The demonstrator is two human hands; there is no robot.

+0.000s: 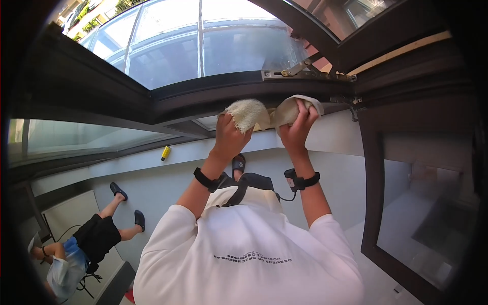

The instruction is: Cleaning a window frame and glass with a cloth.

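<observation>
A cream towelling cloth [249, 113] stretches between my two hands, just below the dark window frame [213, 88]. My left hand [230, 135] grips its left part, where a shaggy fold stands up over the fingers. On the other side, my right hand [299, 126] holds the bunched right part, with its fingers pressed over the fabric. A narrow strip of the cloth joins the two bunches. Close above my right hand lies a metal hinge stay [293, 72] on the lower frame. Some fingertips of my left hand are hidden by the cloth.
An opened dark-framed casement [371, 198] stands at the right. A yellow tube-like object [166, 153] lies on the pale ledge [126, 164]. At the lower left another person [82, 248] stands on the floor. Window panes [167, 49] with bars are ahead.
</observation>
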